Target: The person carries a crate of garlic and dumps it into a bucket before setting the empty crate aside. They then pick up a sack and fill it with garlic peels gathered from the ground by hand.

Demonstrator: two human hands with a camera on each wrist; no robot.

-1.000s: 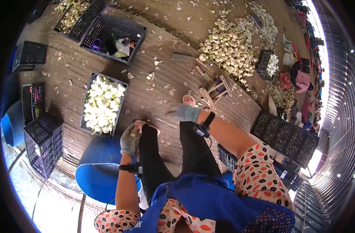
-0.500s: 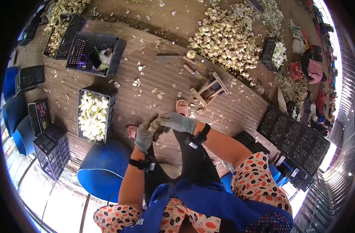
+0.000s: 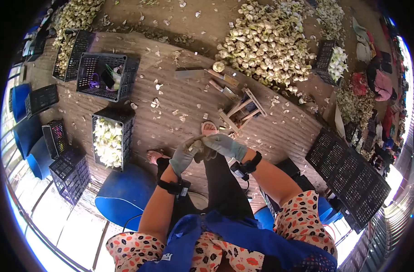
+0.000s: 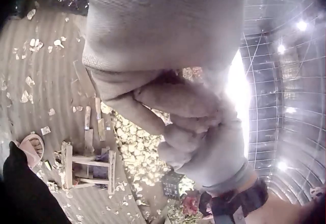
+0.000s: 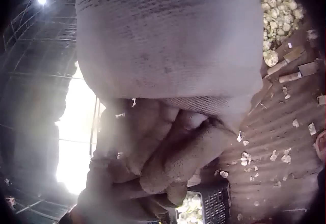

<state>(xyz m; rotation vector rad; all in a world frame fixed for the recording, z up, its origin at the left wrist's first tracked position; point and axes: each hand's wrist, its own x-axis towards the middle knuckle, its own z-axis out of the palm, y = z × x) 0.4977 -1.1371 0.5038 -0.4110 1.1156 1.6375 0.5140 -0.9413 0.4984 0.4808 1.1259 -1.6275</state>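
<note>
In the head view, my gloved left hand (image 3: pixel 183 157) and gloved right hand (image 3: pixel 225 146) meet in front of my knees, their fingertips together. Seen from the left wrist, the left hand (image 4: pixel 163 35) has bent fingers against the fingers of the right hand (image 4: pixel 209 150). From the right wrist, the right hand (image 5: pixel 168 50) shows curled fingers overlapping the darker, blurred left hand (image 5: pixel 112 191). Whether anything lies between the fingers is hidden. Both gloves are greyish and soiled at the fingers.
A crate of white bulbs (image 3: pixel 108 144) stands left, beside a blue barrel (image 3: pixel 125 190). Ahead are a small wooden stool (image 3: pixel 244 111), knives (image 3: pixel 223 77) and a large bulb heap (image 3: pixel 266 45). Stacked black crates (image 3: pixel 347 177) stand right; a black crate (image 3: pixel 106 76) holds small items.
My hands were apart one second ago, the left near the barrel. They came together in front of my knees and have since shifted slightly right. The head view has also shifted.
</note>
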